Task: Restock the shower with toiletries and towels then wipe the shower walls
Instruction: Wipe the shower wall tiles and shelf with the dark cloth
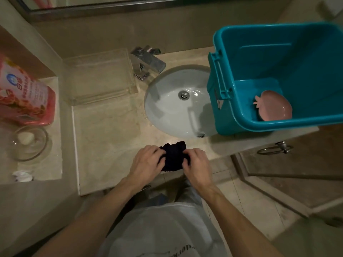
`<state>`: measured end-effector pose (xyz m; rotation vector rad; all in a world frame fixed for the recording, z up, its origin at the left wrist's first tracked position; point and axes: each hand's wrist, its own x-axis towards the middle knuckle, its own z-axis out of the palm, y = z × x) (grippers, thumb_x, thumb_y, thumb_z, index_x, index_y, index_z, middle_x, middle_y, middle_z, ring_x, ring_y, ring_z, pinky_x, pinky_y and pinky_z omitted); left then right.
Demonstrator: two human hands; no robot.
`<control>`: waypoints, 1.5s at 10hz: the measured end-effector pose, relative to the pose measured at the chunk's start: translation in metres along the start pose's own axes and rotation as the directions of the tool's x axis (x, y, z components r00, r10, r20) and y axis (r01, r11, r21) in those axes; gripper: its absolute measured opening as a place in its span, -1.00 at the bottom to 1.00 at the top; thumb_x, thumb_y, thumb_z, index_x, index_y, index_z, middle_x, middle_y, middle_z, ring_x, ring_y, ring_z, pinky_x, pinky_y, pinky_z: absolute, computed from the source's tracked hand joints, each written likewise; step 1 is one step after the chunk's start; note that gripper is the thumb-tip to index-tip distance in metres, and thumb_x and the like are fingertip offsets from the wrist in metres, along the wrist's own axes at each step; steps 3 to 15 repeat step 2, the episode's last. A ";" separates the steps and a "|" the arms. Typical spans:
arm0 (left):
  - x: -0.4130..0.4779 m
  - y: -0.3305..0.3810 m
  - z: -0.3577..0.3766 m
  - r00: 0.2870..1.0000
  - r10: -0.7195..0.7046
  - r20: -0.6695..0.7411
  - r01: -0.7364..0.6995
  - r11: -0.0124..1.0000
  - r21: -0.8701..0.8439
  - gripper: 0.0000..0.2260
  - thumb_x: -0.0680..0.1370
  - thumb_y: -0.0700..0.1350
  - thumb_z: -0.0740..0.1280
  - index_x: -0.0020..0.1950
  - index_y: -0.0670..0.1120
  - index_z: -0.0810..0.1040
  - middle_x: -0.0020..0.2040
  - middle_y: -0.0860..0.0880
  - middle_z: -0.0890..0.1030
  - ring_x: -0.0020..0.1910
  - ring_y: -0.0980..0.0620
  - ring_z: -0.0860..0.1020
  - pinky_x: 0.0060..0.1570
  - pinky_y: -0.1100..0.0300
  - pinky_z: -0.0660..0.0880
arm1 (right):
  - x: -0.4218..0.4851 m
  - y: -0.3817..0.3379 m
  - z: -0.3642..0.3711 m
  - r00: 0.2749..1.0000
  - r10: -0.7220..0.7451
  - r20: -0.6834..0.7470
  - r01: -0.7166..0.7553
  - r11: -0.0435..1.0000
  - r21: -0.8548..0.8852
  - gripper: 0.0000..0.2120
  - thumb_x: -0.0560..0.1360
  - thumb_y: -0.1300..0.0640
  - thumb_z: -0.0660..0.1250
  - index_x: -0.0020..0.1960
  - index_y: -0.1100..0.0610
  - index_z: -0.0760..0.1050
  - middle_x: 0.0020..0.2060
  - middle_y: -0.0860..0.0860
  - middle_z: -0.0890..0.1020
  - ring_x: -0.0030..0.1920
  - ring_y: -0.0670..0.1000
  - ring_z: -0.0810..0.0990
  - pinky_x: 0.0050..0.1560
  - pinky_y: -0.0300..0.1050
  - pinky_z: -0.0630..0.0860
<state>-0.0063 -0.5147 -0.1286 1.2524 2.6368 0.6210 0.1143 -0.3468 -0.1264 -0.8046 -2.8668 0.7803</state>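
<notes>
A small dark cloth is bunched at the front edge of the beige stone counter, just in front of the sink. My left hand grips its left side and my right hand grips its right side, so both hands hold it between them. A teal plastic bin stands on the counter to the right of the sink, with a pink strawberry-shaped dish inside it.
A white oval sink with a chrome faucet lies ahead. A clear tray stands left of the faucet. On the left ledge are a pink refill pouch and a glass bowl. A towel ring hangs at right.
</notes>
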 end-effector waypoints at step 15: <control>-0.014 -0.004 0.008 0.999 -0.035 0.008 0.035 0.996 -0.081 -0.73 0.57 -0.14 0.36 0.27 -0.09 0.60 0.17 -0.01 0.61 0.15 0.01 0.53 0.15 0.10 0.52 | 0.004 0.006 -0.004 0.995 0.070 0.069 -0.078 0.989 0.123 -0.67 0.57 0.19 0.29 0.33 0.10 0.52 0.14 -0.02 0.55 0.14 -0.04 0.49 0.19 -0.14 0.51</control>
